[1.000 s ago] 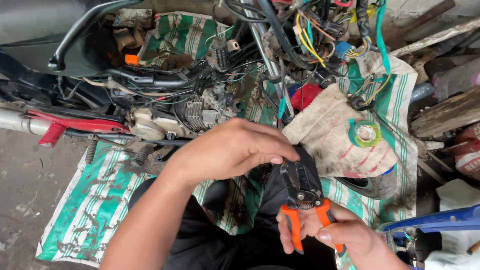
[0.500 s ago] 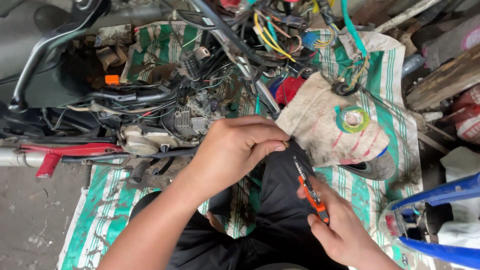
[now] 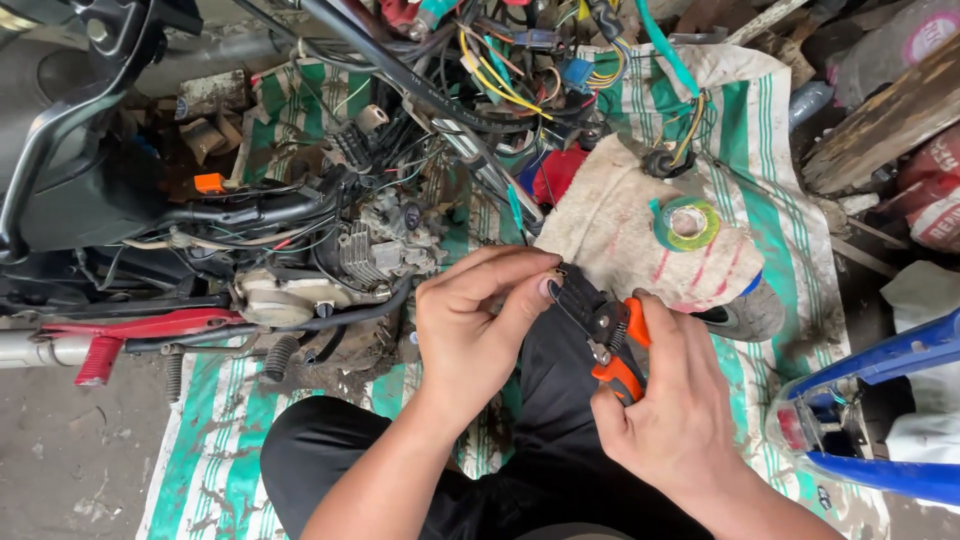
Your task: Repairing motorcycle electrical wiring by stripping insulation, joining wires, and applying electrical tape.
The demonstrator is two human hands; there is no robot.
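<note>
right hand [image 3: 665, 400] closed around orange handles of crimping pliers [image 3: 603, 325] | left hand [image 3: 478, 320] pinched at the black pliers head, fingertips touching it (item between them too small to tell) | pliers above lap, engine [image 3: 340, 260] just left | green tape roll [image 3: 686, 223] beyond on cloth
</note>
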